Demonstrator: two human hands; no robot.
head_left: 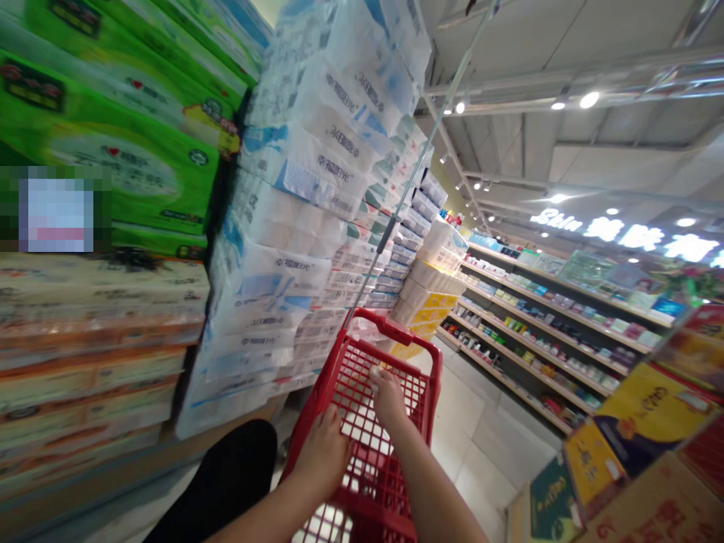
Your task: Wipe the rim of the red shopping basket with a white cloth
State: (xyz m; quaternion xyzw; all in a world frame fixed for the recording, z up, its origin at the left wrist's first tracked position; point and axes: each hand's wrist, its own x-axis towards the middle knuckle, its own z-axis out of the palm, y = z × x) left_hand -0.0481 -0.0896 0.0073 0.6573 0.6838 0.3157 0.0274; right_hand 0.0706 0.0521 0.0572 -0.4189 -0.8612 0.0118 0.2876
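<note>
A tall stack of plastic-wrapped toilet-roll packs (283,226) lines the aisle. Green-printed cartons (113,128) and cream-and-orange boxes (96,354) stand left of it; right of it, across a tiled floor (480,445), run shelves of small packaged goods (543,324) beneath ceiling spotlights (589,99).

Bare forearms (430,490) and hands (323,452); probably black trousers (220,483).

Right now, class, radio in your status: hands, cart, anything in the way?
Left hand, right hand on the wire mesh of the red shopping cart. Stacked toilet-roll packs close on the cart's left. Cardboard cartons at lower right.
</note>
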